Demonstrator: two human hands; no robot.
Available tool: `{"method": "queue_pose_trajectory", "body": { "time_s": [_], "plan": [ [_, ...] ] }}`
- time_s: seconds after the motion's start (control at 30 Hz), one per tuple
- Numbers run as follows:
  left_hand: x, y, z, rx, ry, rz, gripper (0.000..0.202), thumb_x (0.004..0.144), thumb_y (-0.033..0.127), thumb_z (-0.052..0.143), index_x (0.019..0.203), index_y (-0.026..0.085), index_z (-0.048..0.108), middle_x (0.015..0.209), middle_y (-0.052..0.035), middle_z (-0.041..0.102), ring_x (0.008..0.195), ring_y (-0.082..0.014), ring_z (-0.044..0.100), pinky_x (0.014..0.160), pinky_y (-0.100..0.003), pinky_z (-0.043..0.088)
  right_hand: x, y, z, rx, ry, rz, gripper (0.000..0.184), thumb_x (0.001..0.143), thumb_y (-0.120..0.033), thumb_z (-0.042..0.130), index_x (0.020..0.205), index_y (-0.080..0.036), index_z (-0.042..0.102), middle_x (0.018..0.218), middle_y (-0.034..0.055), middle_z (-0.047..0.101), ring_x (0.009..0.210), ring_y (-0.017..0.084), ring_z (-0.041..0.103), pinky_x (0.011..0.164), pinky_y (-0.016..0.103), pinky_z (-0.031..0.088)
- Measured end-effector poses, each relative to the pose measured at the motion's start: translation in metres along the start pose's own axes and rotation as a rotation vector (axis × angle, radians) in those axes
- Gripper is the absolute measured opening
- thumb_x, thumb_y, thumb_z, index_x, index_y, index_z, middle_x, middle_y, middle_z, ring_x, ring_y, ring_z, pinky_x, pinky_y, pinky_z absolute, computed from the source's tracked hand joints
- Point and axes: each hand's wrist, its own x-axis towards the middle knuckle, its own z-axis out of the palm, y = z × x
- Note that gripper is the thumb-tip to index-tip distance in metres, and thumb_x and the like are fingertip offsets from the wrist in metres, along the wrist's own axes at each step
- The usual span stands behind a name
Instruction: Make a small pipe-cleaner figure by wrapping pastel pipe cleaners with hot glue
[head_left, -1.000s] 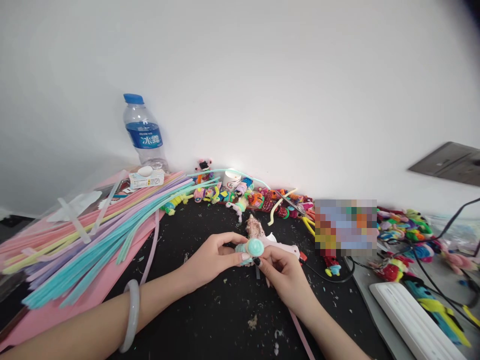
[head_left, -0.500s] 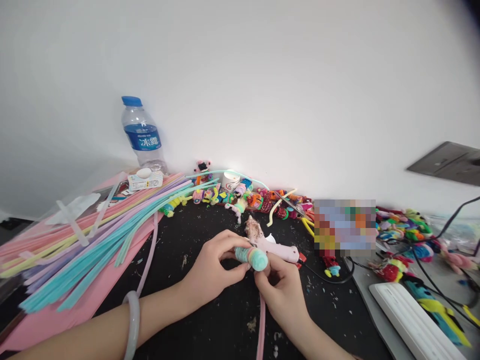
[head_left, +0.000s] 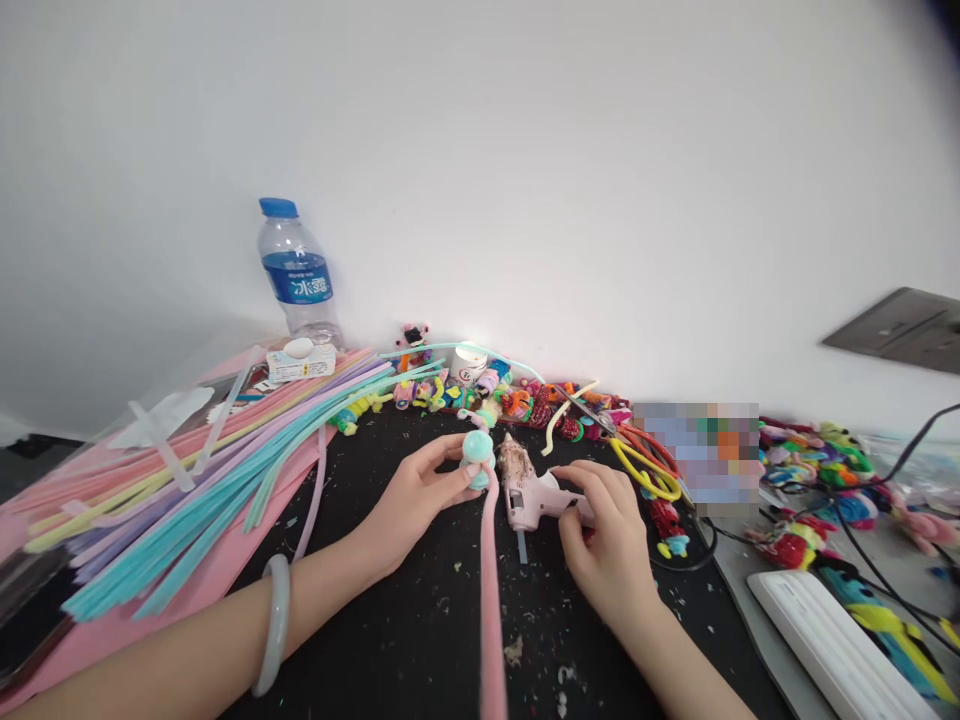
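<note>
We seem to be taking up the glue gun (head_left: 529, 503): right hand (head_left: 613, 535) half-curled around its handle (head_left: 561, 503), hold unclear, needing firm closure; left hand (head_left: 420, 500) pinching the turquoise piece (head_left: 478, 446).

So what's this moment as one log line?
left hand: holds turquoise piece | right hand: at glue gun, grip unclear | pink strip: runs from turquoise piece to picture's bottom edge

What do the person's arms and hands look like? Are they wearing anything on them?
Both forearms are bare, with no sleeves showing. The left hand and the right hand have no gloves. Above the left wrist is a smooth, round, pale greyish bangle. No bangle shows on the right arm.
</note>
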Motion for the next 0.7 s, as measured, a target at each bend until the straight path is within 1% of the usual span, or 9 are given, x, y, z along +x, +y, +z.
{"method": "queue_pose_trajectory", "body": {
  "time_s": [0.13, 0.3, 0.43, 0.5, 0.53, 0.57, 0.6, 0.67, 0.7],
  "plan": [
    [0.000, 0.001, 0.000, 0.024, 0.033, 0.014, 0.029, 0.081, 0.031, 0.062, 0.108, 0.021, 0.059, 0.111, -0.0061, 0.060, 0.104, -0.0226, 0.058, 0.088, -0.034, 0.050, 0.000, 0.001, 0.001, -0.005, 0.011, -0.015, 0.028, 0.078, -0.007, 0.046, 0.102, -0.017, 0.057, 0.100, 0.0093, 0.056, 0.096, 0.025, 0.051, 0.083, 0.041, 0.042],
    [0.002, 0.005, 0.001, 0.090, 0.110, 0.054, 0.029, 0.079, 0.033, 0.064, 0.104, 0.018, 0.059, 0.109, -0.0061, 0.059, 0.101, -0.0219, 0.058, 0.090, -0.036, 0.050, 0.002, 0.008, 0.002, -0.075, 0.038, 0.029, 0.028, 0.079, -0.008, 0.043, 0.101, -0.018, 0.058, 0.100, 0.0093, 0.058, 0.096, 0.025, 0.052, 0.084, 0.042, 0.042],
    [0.003, 0.005, -0.001, 0.167, 0.133, 0.093, 0.027, 0.080, 0.032, 0.062, 0.103, 0.018, 0.057, 0.106, -0.0052, 0.059, 0.100, -0.0209, 0.058, 0.091, -0.036, 0.049, 0.009, 0.030, -0.003, -0.268, 0.114, 0.099, 0.033, 0.076, -0.009, 0.044, 0.106, -0.017, 0.057, 0.105, 0.0109, 0.060, 0.101, 0.028, 0.052, 0.087, 0.044, 0.041],
    [0.004, 0.004, -0.002, 0.216, 0.123, 0.126, 0.025, 0.080, 0.030, 0.062, 0.102, 0.018, 0.056, 0.104, -0.0045, 0.059, 0.099, -0.0202, 0.059, 0.093, -0.036, 0.047, 0.012, 0.049, -0.010, -0.392, 0.150, 0.181, 0.037, 0.077, -0.010, 0.043, 0.111, -0.015, 0.055, 0.113, 0.0137, 0.059, 0.106, 0.030, 0.052, 0.087, 0.046, 0.041],
    [0.004, 0.003, -0.002, 0.238, 0.117, 0.140, 0.024, 0.080, 0.029, 0.062, 0.101, 0.018, 0.056, 0.104, -0.0042, 0.060, 0.098, -0.0198, 0.059, 0.094, -0.035, 0.046, 0.014, 0.059, -0.014, -0.442, 0.139, 0.240, 0.037, 0.078, -0.011, 0.043, 0.113, -0.014, 0.055, 0.115, 0.0149, 0.059, 0.106, 0.031, 0.052, 0.086, 0.045, 0.042],
    [0.004, 0.003, -0.002, 0.254, 0.114, 0.150, 0.024, 0.080, 0.028, 0.062, 0.101, 0.018, 0.056, 0.104, -0.0038, 0.060, 0.098, -0.0194, 0.059, 0.094, -0.034, 0.045, 0.014, 0.069, -0.018, -0.471, 0.099, 0.292, 0.036, 0.080, -0.014, 0.043, 0.113, -0.014, 0.055, 0.114, 0.0158, 0.060, 0.104, 0.032, 0.054, 0.083, 0.045, 0.043],
    [0.005, 0.003, -0.002, 0.262, 0.110, 0.154, 0.023, 0.080, 0.027, 0.062, 0.101, 0.019, 0.055, 0.103, -0.0034, 0.060, 0.097, -0.0191, 0.059, 0.094, -0.034, 0.045, 0.015, 0.080, -0.021, -0.465, 0.035, 0.335, 0.034, 0.082, -0.016, 0.042, 0.112, -0.014, 0.056, 0.109, 0.0152, 0.062, 0.100, 0.031, 0.057, 0.081, 0.044, 0.044],
    [0.005, 0.003, -0.002, 0.254, 0.099, 0.152, 0.023, 0.080, 0.026, 0.063, 0.101, 0.019, 0.056, 0.100, -0.0027, 0.061, 0.096, -0.0190, 0.059, 0.092, -0.033, 0.046, 0.015, 0.098, -0.028, -0.369, -0.102, 0.389, 0.033, 0.083, -0.021, 0.042, 0.112, -0.015, 0.057, 0.106, 0.0131, 0.066, 0.097, 0.028, 0.061, 0.079, 0.040, 0.046],
    [0.005, 0.003, -0.002, 0.237, 0.090, 0.145, 0.023, 0.080, 0.026, 0.063, 0.101, 0.019, 0.056, 0.098, -0.0025, 0.061, 0.096, -0.0192, 0.059, 0.091, -0.033, 0.046, 0.015, 0.106, -0.031, -0.364, -0.120, 0.432, 0.034, 0.083, -0.025, 0.044, 0.113, -0.014, 0.057, 0.106, 0.0133, 0.066, 0.098, 0.029, 0.061, 0.079, 0.039, 0.047]
  ]
}}
